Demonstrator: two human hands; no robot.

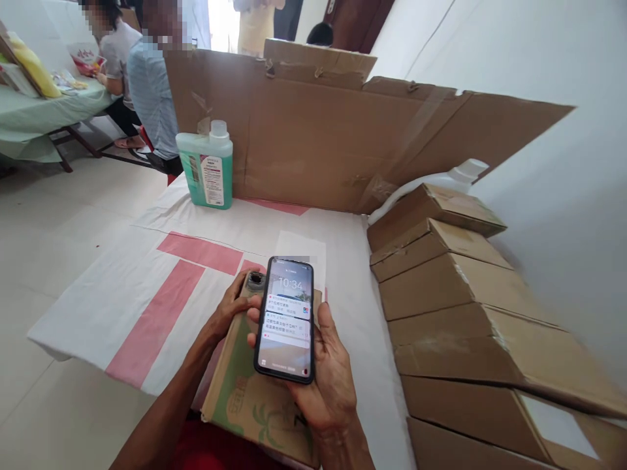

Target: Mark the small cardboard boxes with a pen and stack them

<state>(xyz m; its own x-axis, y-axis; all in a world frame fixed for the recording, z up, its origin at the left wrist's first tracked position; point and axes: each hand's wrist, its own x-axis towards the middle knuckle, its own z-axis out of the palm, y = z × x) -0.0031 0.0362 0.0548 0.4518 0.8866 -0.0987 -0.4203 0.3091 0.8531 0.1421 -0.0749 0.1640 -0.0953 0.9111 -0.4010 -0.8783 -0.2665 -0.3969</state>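
A black-framed smartphone (285, 320) rests in my right hand (336, 375), its fingers curled round the back and the thumb along the right edge. The lit lock screen reads 10:34 and carries notifications. Beneath it lies a brown cardboard box (245, 418) with green palm-tree print, tilted over my lap at the table's edge. My left hand (230, 313) grips the box's upper left side, with its fingertips partly hidden. Close to those fingers, a dark round hole (255, 279) ringed with tape shows in the box's top corner.
A table with a white and red cloth (147, 287) bears a jug of green liquid (208, 170). Behind it stands a tall cardboard panel (304, 130). Several cardboard boxes (441, 313) line the right, by a white bottle (465, 173). People (151, 98) sit at the left.
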